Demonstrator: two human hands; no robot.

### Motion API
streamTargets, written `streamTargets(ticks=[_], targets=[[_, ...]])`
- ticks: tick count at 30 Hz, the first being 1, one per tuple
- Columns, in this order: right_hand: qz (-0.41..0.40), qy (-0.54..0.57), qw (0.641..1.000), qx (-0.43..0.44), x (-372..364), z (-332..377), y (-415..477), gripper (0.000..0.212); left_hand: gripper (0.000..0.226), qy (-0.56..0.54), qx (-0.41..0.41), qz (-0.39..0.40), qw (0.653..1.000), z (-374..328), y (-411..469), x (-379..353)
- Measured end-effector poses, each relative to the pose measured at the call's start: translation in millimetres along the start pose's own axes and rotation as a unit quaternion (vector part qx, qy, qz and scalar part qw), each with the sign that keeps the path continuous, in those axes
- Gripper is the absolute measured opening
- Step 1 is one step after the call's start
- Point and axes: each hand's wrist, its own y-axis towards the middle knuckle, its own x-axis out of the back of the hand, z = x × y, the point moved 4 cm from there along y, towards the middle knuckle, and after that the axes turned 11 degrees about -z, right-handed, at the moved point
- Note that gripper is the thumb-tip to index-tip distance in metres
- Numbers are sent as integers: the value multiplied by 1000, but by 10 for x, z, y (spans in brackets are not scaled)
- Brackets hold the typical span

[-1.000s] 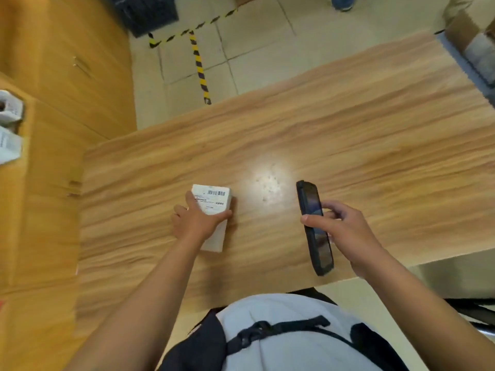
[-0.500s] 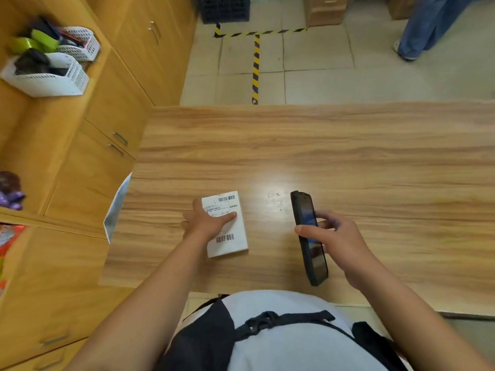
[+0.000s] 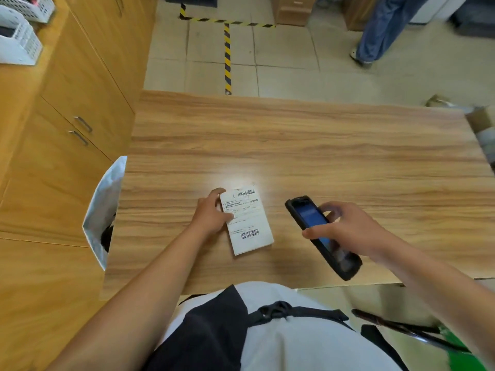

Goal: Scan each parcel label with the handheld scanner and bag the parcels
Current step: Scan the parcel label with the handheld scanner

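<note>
Beside the counter's [image 3: 321, 145] left edge a white bag [image 3: 103, 210], then near the front edge the left hand [image 3: 210, 216], fingers [image 3: 217, 193] pinching the label-up parcel [image 3: 249, 223] lying flat, and rightward the right hand [image 3: 348, 231], fingers [image 3: 333, 208] gripping the tilted scanner [image 3: 312, 220].

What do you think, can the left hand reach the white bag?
Probably yes. The bag sits at the left edge of the table, on the same side as the left hand, with only bare wood between them. That hand grips the parcel, so the parcel would come along.
</note>
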Motion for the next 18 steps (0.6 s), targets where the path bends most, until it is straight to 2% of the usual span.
streamTargets(ticks=[4, 9, 13, 18], targets=[[33, -182, 983, 21, -86, 206, -19, 59, 72, 1, -27, 21, 999, 27, 53, -32], [90, -386, 918, 29, -289, 353, -58, 53, 68, -3, -41, 34, 999, 54, 82, -37], [97, -455, 885, 35, -434, 389, -91, 53, 70, -20, -39, 38, 998, 65, 81, -40], [107, -477, 872, 39, -493, 396, -91, 51, 69, -26, -37, 41, 998, 66, 81, -32]])
